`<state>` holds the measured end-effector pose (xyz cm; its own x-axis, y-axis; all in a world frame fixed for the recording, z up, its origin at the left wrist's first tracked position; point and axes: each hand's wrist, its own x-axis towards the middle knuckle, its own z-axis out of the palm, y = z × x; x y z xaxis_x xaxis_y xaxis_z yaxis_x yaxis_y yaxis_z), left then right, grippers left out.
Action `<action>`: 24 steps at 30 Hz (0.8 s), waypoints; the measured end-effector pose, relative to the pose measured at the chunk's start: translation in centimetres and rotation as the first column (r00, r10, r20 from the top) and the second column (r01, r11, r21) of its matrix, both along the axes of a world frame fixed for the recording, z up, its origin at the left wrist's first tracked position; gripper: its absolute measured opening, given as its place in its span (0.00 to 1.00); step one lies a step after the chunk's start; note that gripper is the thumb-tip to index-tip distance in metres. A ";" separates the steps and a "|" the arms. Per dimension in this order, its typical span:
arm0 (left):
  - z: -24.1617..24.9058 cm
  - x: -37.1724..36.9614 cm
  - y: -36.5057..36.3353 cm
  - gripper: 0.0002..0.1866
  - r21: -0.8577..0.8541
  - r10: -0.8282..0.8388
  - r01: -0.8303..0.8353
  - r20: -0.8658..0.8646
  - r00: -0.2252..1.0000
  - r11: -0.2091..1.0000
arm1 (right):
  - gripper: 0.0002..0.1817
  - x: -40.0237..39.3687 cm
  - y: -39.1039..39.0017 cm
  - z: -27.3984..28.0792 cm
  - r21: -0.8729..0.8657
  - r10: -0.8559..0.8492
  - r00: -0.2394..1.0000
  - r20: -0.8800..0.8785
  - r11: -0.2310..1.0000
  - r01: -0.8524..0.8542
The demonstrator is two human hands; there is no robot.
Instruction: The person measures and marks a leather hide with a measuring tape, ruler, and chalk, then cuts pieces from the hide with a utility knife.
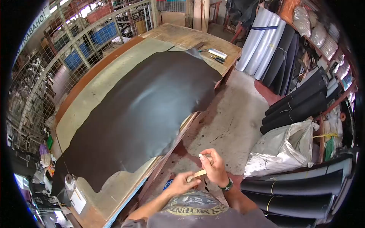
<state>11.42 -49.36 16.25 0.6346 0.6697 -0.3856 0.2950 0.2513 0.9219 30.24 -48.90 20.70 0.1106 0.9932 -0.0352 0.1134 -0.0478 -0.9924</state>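
Note:
Close in front of my body, a short pale yellow strip (199, 173) that looks like tape spans the space between my two hands. My left hand (182, 184) is closed on its lower end, fingers curled. The upper end runs into my right hand (214, 167), which is raised a little higher, its thumb and fingers bent together around it. Part of what lies in the right palm is hidden by the fingers. To the left of both hands, a large dark brown leather hide (144, 106) is spread over a work table (95, 209), touched by neither hand.
Pliers (218, 59) and a white box-like item (217, 53) lie at the table's far end. Rolls of dark material (296, 102) and a white sack (281, 148) stand along the right. A wire-mesh fence (76, 41) runs behind the table. Concrete floor (239, 121) shows between.

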 end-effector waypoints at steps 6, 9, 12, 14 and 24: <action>-1.2 8.6 9.7 0.14 0.027 -0.227 0.227 0.235 0.945 0.974 | 0.09 5.2 5.9 0.7 -0.083 0.028 0.900 -0.435 0.994 -0.071; -2.4 15.1 14.1 0.13 0.294 -0.422 0.381 0.088 0.903 0.877 | 0.07 10.2 10.0 2.3 -0.081 -0.031 0.944 -0.329 0.997 0.004; -3.9 21.1 20.4 0.15 0.250 -0.551 0.506 0.162 0.819 0.825 | 0.07 17.2 14.5 3.8 -0.116 -0.292 0.952 -0.090 0.953 0.281; -4.4 24.2 24.3 0.16 0.349 -0.582 0.535 0.038 0.812 0.769 | 0.08 22.0 15.9 4.0 -0.156 -0.457 0.889 -0.043 0.882 0.446; -2.0 34.0 42.5 0.14 0.380 -0.489 0.508 -0.154 0.858 0.773 | 0.06 45.5 26.1 0.5 -0.009 -0.765 0.533 -0.362 0.575 0.818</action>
